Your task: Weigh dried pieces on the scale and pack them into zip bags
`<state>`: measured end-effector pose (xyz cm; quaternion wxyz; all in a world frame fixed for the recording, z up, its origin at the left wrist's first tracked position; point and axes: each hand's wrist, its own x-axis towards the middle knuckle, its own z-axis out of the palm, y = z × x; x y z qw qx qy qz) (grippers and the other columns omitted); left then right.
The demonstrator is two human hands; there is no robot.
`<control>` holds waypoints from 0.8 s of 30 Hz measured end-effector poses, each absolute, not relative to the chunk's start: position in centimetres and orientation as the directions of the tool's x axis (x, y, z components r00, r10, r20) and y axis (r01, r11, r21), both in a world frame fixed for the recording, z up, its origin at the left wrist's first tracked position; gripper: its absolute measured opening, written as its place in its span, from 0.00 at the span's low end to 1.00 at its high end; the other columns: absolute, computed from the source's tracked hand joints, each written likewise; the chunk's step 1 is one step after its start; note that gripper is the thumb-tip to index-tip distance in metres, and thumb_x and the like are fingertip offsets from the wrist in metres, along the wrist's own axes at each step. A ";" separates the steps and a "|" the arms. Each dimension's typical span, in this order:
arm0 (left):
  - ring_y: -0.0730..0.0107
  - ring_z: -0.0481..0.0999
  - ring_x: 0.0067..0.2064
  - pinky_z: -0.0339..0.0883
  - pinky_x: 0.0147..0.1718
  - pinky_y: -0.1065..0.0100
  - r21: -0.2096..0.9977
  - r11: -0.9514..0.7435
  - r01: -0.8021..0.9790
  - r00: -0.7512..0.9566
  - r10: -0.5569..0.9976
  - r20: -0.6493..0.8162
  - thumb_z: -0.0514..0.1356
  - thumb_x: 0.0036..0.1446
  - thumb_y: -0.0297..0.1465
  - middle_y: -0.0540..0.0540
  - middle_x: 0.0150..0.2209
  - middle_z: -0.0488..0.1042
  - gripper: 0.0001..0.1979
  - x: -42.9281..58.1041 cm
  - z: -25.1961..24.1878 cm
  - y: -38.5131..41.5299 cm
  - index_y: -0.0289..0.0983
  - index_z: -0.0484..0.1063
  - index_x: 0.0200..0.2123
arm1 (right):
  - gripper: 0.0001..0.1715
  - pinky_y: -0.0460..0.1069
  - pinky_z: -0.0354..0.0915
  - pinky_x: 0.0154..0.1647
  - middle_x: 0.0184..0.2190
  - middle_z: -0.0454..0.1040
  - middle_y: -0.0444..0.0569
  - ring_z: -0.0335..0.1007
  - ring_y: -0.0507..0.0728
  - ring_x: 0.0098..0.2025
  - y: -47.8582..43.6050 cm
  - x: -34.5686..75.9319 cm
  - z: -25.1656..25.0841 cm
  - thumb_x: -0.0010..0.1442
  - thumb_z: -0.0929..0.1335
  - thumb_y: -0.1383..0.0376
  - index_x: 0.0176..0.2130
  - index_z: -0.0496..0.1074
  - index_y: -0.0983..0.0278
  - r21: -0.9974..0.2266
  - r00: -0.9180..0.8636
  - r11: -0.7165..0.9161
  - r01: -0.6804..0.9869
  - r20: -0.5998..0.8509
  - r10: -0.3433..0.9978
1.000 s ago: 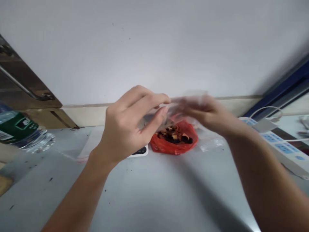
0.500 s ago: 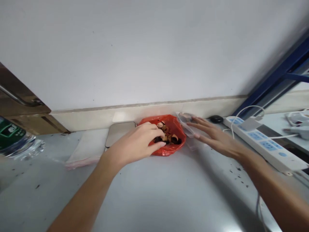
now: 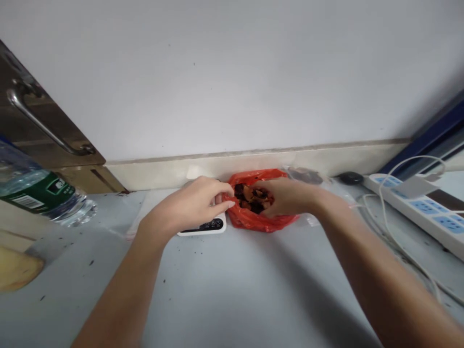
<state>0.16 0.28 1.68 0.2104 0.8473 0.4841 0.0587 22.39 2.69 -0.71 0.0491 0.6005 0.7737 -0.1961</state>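
Observation:
A red plastic bag (image 3: pixel 250 223) stands with its mouth spread, full of dark brown and orange-brown dried-looking pieces (image 3: pixel 253 195). On its left rim, my left hand (image 3: pixel 203 200) pinches the plastic between thumb and fingers. My right hand (image 3: pixel 286 193) reaches into the bag from the right, thumb and fingers curved around the pieces. Its fingertips are hidden among them, so its grip is unclear. Under my left hand, a white kitchen scale (image 3: pixel 203 231) with a dark button panel shows in part. A clear plastic bag (image 3: pixel 304 176) with something brownish inside lies behind my right wrist.
At the left are a water bottle (image 3: pixel 47 193) with a green label and a stack of clear bags (image 3: pixel 145 208). A yellow object (image 3: pixel 18 268) sits at the left edge. A black mouse (image 3: pixel 350 178), a power strip (image 3: pixel 424 208) and white cables (image 3: pixel 384 217) occupy the right.
My right hand has moved left from the clear bag into the red bag. My left hand has shifted from above the pieces to the bag's left rim, and the scale's front panel now shows.

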 end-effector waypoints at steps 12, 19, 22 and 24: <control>0.72 0.69 0.29 0.56 0.26 0.69 0.437 -0.440 0.784 0.540 0.831 -0.134 0.56 0.66 0.33 0.53 0.31 0.74 0.09 -0.8 2.8 0.1 0.40 0.74 0.35 | 0.18 0.50 0.67 0.30 0.42 0.80 0.52 0.78 0.61 0.39 3.6 18.8 -0.2 0.63 0.69 0.61 0.52 0.75 0.59 -0.212 -0.072 -0.017 0.977 -0.403 0.912; 0.71 0.67 0.27 0.56 0.24 0.68 0.394 -0.478 0.785 0.559 0.821 -0.117 0.56 0.66 0.37 0.51 0.30 0.74 0.11 -0.5 2.6 0.1 0.41 0.77 0.39 | 0.23 0.50 0.67 0.29 0.48 0.78 0.59 0.79 0.61 0.39 4.2 18.0 -1.7 0.61 0.71 0.60 0.55 0.73 0.64 -0.199 -0.022 -0.062 0.978 -0.392 0.920; 0.71 0.67 0.27 0.57 0.25 0.67 0.402 -0.474 0.783 0.560 0.819 -0.126 0.56 0.66 0.36 0.52 0.30 0.74 0.10 -0.5 2.7 0.1 0.41 0.77 0.39 | 0.20 0.49 0.67 0.30 0.42 0.79 0.56 0.79 0.61 0.39 4.2 18.0 -1.7 0.61 0.71 0.62 0.52 0.75 0.64 -0.196 -0.040 -0.045 0.980 -0.405 0.914; 0.71 0.68 0.28 0.58 0.25 0.68 0.413 -0.470 0.780 0.561 0.818 -0.128 0.56 0.66 0.36 0.52 0.31 0.74 0.10 -0.5 2.9 0.0 0.41 0.76 0.37 | 0.20 0.49 0.68 0.31 0.41 0.80 0.54 0.79 0.61 0.40 4.2 18.1 -1.7 0.60 0.72 0.62 0.52 0.75 0.63 -0.198 -0.062 -0.023 0.980 -0.415 0.908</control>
